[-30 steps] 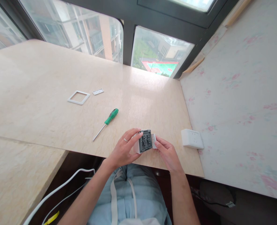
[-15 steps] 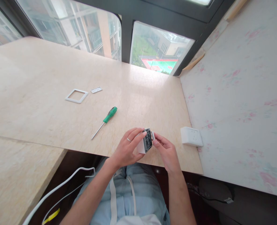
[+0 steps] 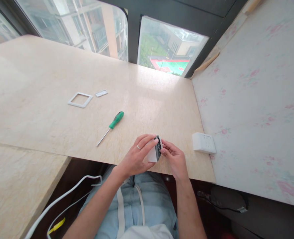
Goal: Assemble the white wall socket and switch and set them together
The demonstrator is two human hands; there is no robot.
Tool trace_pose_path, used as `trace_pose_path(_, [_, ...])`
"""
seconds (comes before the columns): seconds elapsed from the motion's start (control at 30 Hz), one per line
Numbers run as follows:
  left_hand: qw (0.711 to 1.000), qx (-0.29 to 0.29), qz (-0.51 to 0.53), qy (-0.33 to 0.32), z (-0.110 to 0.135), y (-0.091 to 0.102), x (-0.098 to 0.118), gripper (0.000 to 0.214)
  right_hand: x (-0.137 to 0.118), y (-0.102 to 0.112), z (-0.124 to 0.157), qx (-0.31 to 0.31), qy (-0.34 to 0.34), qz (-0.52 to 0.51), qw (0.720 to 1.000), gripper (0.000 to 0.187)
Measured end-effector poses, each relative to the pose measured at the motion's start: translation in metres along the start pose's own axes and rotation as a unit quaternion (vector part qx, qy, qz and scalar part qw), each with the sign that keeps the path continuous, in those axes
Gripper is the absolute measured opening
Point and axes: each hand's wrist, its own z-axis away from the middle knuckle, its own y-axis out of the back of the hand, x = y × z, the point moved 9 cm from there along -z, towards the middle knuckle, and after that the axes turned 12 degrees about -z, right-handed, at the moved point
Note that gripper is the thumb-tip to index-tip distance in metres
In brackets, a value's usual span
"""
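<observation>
Both my hands hold a small wall-switch module (image 3: 156, 153), white on the outside with a grey inner face, above the front edge of the beige marble sill (image 3: 62, 126). My left hand (image 3: 137, 157), with a ring on one finger, wraps the module from the left, fingers curled over its top. From the right, my right hand (image 3: 174, 158) pinches the module's edge with its fingertips. The module is turned almost edge-on, so little of its grey face shows.
A green-handled screwdriver (image 3: 110, 127) lies on the sill left of my hands. Farther left are a white square frame (image 3: 80, 100) and a small white plate (image 3: 101, 93). A white socket (image 3: 203, 142) sits on the right wall. White cables (image 3: 62, 199) hang below the sill.
The module has been turned from its grey face towards me to nearly edge-on. My right fingers have closed in on its edge, and the view has shifted slightly.
</observation>
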Motion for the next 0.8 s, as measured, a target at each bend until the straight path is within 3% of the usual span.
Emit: trace_pose_path(0.8, [1.0,0.0,0.018,0.02,0.0017,-0.0036,-0.0067,0.079,0.0,0.0004,-0.0032,-0.017,0.019,0.012,1.0,0.037])
